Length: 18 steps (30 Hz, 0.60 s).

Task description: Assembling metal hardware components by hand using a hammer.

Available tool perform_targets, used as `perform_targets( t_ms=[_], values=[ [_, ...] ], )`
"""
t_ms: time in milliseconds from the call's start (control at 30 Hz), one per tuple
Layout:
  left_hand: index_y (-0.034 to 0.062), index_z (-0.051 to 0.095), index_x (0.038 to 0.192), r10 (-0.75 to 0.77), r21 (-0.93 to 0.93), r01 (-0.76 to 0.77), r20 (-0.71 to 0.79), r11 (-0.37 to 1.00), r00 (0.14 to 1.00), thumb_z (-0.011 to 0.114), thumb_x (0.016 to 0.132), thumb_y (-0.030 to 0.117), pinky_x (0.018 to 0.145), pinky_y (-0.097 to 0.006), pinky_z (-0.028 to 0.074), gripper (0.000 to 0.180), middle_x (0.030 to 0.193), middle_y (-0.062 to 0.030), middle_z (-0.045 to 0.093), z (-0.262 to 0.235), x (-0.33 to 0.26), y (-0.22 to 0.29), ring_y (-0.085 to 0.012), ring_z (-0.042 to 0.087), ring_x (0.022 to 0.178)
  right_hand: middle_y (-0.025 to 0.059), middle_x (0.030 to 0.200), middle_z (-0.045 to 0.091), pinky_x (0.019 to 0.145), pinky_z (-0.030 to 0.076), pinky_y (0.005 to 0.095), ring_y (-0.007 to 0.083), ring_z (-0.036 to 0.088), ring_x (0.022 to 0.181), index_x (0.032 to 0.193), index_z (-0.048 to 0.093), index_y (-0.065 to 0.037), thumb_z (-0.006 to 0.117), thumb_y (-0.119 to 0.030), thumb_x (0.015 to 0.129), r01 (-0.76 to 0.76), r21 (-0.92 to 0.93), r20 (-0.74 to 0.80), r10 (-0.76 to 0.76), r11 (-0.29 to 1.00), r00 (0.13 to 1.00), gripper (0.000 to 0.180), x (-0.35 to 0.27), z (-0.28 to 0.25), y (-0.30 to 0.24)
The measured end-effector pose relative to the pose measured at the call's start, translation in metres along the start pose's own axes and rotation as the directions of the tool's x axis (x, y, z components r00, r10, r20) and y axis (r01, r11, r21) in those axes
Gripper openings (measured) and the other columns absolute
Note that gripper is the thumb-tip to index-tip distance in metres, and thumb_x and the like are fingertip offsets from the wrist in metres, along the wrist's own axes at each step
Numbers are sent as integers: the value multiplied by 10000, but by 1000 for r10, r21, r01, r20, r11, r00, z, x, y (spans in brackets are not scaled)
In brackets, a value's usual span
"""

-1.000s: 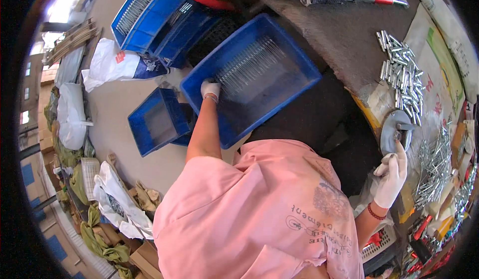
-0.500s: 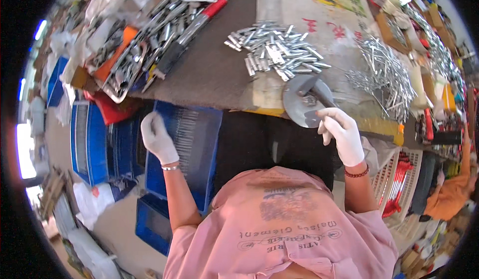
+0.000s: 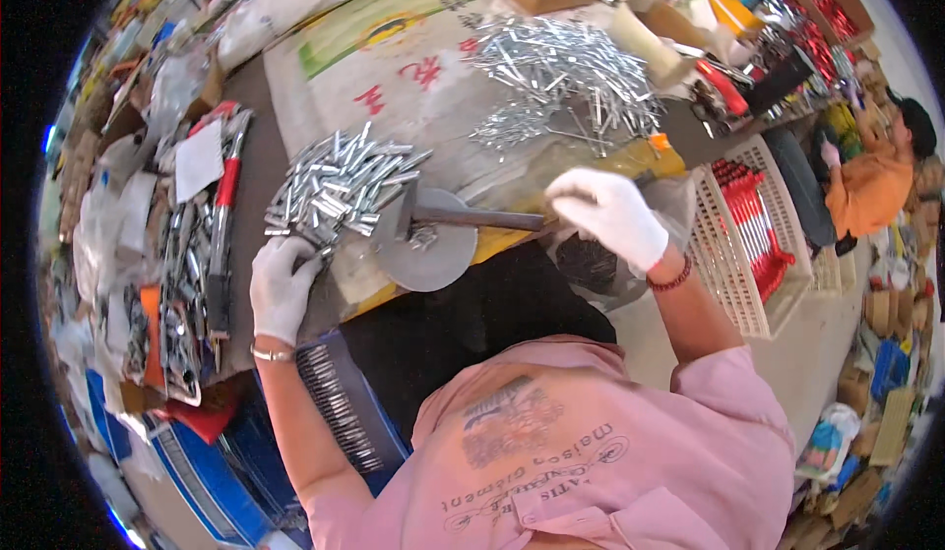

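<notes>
My left hand [image 3: 283, 289], in a white glove, is at the near edge of a pile of short silvery metal tubes [image 3: 345, 181]. Its thumb stands apart from the bent fingers, whose tips are partly hidden among the tubes. My right hand [image 3: 612, 217], also gloved, hovers over the bench's front edge, just right of the hammer's handle end. Its fingers are curled together; whatever they may hold is hidden. The hammer [image 3: 482, 218] rests on a round grey metal plate [image 3: 425, 267], with some small metal bits beside its head.
Thin metal rods [image 3: 566, 73] lie heaped at the far right of the bench. Tools [image 3: 187, 284] crowd its left side. Under the front edge sits a blue bin [image 3: 359, 393] with rows of metal parts. A cream basket [image 3: 758, 245] holds red-handled items. Farther right is another person [image 3: 871, 186].
My view has swung to the right. My left hand has moved from above the blue bin to the tube pile. My right hand has shifted from the round plate's edge to beyond the hammer handle.
</notes>
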State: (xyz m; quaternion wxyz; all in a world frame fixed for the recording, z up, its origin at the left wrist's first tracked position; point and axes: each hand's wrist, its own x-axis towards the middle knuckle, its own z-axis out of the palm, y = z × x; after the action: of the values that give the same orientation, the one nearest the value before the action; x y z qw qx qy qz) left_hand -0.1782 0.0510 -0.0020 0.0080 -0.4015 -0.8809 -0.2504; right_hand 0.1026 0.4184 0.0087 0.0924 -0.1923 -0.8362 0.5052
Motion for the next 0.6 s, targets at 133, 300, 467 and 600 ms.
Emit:
perform_targets(
  t_ms=[133,300,467,600],
  values=[
    [45,718,894,29,-17,-31,-125,999,992,805,840,88,841,-445,506,111,943,-123,682,9,-9,21,-346,655,939,94,932,708,766,588,447,314,731,870,925,759,-133,731,-197,916,-24,-687,-334,-286,727,898,71,35,-24,25],
    [28,715,904,19,-170,-46,-158,984,987,790,822,16,806,-442,527,112,920,-154,684,27,-18,82,-359,669,890,102,917,665,718,597,473,327,734,824,866,721,-130,687,-159,909,-70,-903,-218,-313,424,924,62,83,-30,61],
    [76,703,850,72,-138,-88,-116,987,991,815,846,90,774,-463,513,113,862,-130,660,49,-24,111,-365,651,856,91,933,695,758,604,394,255,743,845,982,687,-83,689,-84,910,73,-694,-240,-326,717,914,72,75,-6,17],
    [89,723,902,102,-160,-124,-140,979,985,823,837,126,786,-450,516,124,899,-119,666,59,-23,108,-351,651,884,49,1042,695,805,599,262,129,736,904,1197,609,-23,616,69,951,77,181,36,-84,981,996,263,36,45,-31]
  ],
)
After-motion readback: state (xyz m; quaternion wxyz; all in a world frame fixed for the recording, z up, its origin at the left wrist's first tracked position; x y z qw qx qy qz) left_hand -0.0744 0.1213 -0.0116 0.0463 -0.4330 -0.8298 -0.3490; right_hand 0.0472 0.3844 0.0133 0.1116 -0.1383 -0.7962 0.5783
